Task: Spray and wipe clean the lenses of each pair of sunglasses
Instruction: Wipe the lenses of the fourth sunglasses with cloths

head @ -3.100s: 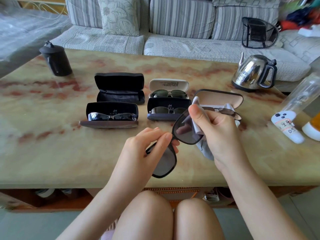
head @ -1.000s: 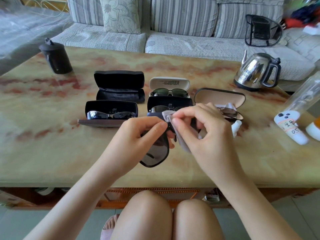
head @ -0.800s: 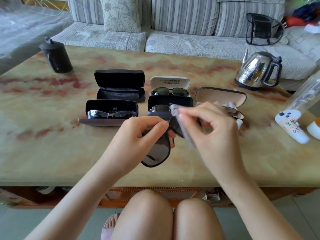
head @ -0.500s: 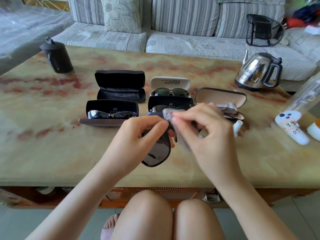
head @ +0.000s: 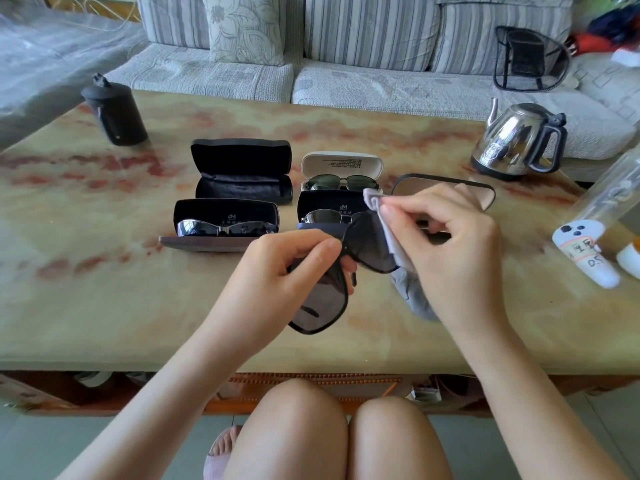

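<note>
Over the near middle of the marble-patterned table (head: 104,306), both hands are clamped on one pair of black-framed sunglasses (head: 367,249), held up off the tabletop; the left hand (head: 277,271) pinches the frame near the bridge, one dark lens hanging below its fingers; the right hand (head: 450,244) pinches a grey cloth (head: 414,296) against the right edge of the other lens, a corner of cloth poking up past the fingertips and the rest drooping under the palm; the two hands sit close together, joined only through the glasses.

Behind them five open cases crowd the table's middle: far left, a black case (head: 242,168) showing only its dark lining; near left, another black case (head: 225,211) with mirrored sunglasses (head: 221,228); far centre, a white case (head: 341,162) with green-lensed sunglasses (head: 341,183); just nearer, a dark case (head: 329,204) whose sunglasses (head: 322,216) are partly hidden by the held pair; to the right, a tan-lined case (head: 415,187), its lower half blocked by the right hand, so what it holds cannot be told.

A black canister (head: 116,114) stands far left; a steel kettle (head: 516,140) far right; a clear spray bottle (head: 585,251) with a white head lies at the right edge, well apart from the hands; a striped sofa (head: 346,81) with a floral cushion (head: 246,29) runs along the far side; bare knees (head: 294,427) show below the near edge.
</note>
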`<state>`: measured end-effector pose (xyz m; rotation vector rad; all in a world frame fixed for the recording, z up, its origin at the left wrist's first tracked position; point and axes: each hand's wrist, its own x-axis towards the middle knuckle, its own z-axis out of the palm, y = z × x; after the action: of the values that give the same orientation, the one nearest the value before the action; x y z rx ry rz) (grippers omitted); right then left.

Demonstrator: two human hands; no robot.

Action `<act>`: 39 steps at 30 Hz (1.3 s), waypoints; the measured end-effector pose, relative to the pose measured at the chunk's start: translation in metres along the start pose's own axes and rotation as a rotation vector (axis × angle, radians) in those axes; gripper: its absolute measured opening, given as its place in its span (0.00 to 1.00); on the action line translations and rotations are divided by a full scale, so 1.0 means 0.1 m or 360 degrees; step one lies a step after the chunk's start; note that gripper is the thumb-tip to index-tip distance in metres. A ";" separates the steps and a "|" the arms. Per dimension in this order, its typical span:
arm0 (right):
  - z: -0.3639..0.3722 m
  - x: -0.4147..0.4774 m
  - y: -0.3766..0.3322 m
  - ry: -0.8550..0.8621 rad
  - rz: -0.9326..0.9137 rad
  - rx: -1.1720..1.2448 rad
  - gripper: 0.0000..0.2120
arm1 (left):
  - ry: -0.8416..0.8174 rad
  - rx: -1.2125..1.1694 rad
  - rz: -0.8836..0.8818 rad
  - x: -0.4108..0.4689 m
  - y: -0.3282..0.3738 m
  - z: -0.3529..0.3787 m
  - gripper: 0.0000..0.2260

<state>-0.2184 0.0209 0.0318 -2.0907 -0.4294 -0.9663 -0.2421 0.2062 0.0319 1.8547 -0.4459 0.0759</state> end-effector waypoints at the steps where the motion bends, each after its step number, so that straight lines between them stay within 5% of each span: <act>1: 0.02 -0.04 -0.04 -0.0033 -0.0002 0.0024 0.04 | 0.0004 0.0006 0.0002 0.00 -0.01 0.00 0.15; 4: 0.08 -0.22 -0.20 -0.0201 -0.0156 0.0042 0.06 | -0.0001 0.0028 0.0014 0.01 -0.05 -0.02 0.15; 9: -0.06 -0.05 0.05 0.0002 0.0078 0.0014 0.04 | -0.0008 -0.0028 -0.0001 -0.02 0.00 -0.01 0.15; 22: 0.07 -0.20 -0.21 -0.0187 -0.0171 0.0048 0.06 | -0.0003 0.0011 0.0017 -0.01 -0.02 0.01 0.14; 27: -0.04 0.02 0.00 0.0013 -0.0064 -0.0090 0.04 | -0.0027 -0.0027 -0.0010 -0.01 0.02 0.03 0.15; 31: 0.10 -0.20 -0.18 -0.0145 -0.0287 -0.0209 0.06 | -0.0003 0.0036 -0.0001 0.00 -0.03 0.01 0.15; 35: -0.06 -0.04 0.05 0.0039 -0.0055 -0.0103 0.04 | -0.0028 -0.0052 -0.0023 -0.02 0.00 0.03 0.15; 39: 0.00 -0.25 -0.11 -0.0098 -0.0197 -0.0114 0.05 | -0.0010 -0.0062 -0.0004 -0.01 -0.01 0.03 0.15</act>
<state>-0.2410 0.0284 0.0184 -2.1842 -0.5690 -1.0035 -0.2431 0.2035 0.0299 1.8175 -0.4463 0.0593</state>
